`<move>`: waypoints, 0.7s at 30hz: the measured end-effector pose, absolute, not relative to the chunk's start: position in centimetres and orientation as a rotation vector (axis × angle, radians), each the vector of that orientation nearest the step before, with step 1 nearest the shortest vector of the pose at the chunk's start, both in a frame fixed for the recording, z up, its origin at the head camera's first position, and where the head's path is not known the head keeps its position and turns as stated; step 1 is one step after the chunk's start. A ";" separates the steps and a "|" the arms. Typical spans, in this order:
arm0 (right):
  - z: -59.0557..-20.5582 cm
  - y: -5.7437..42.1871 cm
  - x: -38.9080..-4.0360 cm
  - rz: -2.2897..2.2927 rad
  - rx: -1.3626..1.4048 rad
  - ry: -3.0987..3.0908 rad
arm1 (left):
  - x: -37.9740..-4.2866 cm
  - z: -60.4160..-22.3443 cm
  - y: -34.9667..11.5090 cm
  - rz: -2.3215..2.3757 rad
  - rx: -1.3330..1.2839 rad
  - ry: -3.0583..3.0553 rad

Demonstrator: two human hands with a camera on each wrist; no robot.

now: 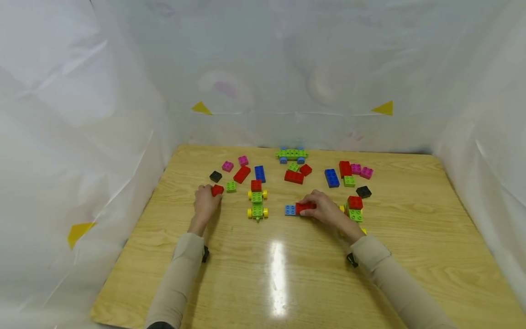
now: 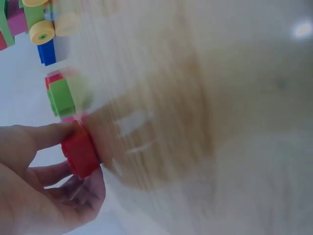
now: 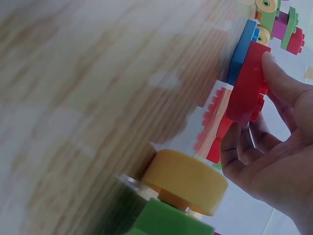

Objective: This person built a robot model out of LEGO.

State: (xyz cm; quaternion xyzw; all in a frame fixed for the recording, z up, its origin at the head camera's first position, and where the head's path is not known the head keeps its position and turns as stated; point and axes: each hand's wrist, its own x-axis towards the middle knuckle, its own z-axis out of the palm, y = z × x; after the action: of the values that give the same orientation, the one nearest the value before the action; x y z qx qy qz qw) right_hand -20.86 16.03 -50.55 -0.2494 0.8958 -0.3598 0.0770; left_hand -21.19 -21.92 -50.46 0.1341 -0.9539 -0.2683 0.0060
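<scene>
My left hand (image 1: 205,202) pinches a small red brick (image 2: 80,152) between thumb and fingers, at the left part of the table. A lime green brick (image 1: 231,187) lies just right of that hand. Near the middle, my right hand (image 1: 323,208) grips a longer red brick (image 3: 248,85) by its sides. This brick overlaps one end of a light blue brick (image 1: 290,210), whose left studs show. Between the hands stands a lime green car with yellow wheels (image 1: 257,210), topped by a red brick (image 1: 256,185). A second such car (image 1: 355,214) is partly hidden behind my right wrist.
Toward the back stands a lime green car base with blue wheels (image 1: 292,154). Loose bricks lie around it: red (image 1: 294,177), dark blue (image 1: 332,178), pink (image 1: 228,166) and black (image 1: 363,192). White sheeting (image 1: 263,128) encloses the wooden table (image 1: 238,283) at back and sides.
</scene>
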 end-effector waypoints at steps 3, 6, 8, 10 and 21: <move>-50.5 16.0 -20.8 -1.083 -0.742 2.670 | -20.8 -50.2 -22.4 -0.843 0.394 -2.950; -50.5 16.0 -20.8 -1.085 -0.744 2.669 | -20.3 -49.6 -22.7 -0.872 0.345 -2.886; -50.5 16.0 -20.9 -1.079 -0.750 2.673 | -20.1 -49.0 -22.7 -0.905 0.292 -2.822; -50.5 16.0 -20.9 -1.070 -0.753 2.676 | -19.9 -48.3 -22.5 -0.940 0.213 -2.753; -50.0 16.1 -20.8 -1.035 -0.746 2.687 | -18.7 -44.3 -17.1 -0.946 -0.324 -2.561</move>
State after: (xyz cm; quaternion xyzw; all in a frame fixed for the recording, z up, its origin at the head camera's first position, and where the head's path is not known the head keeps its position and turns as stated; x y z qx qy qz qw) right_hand -20.82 16.09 -50.02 -0.2501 0.9001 -0.3468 0.0836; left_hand -18.65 -17.12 -44.25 -0.1157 -0.9137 -0.3376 0.1946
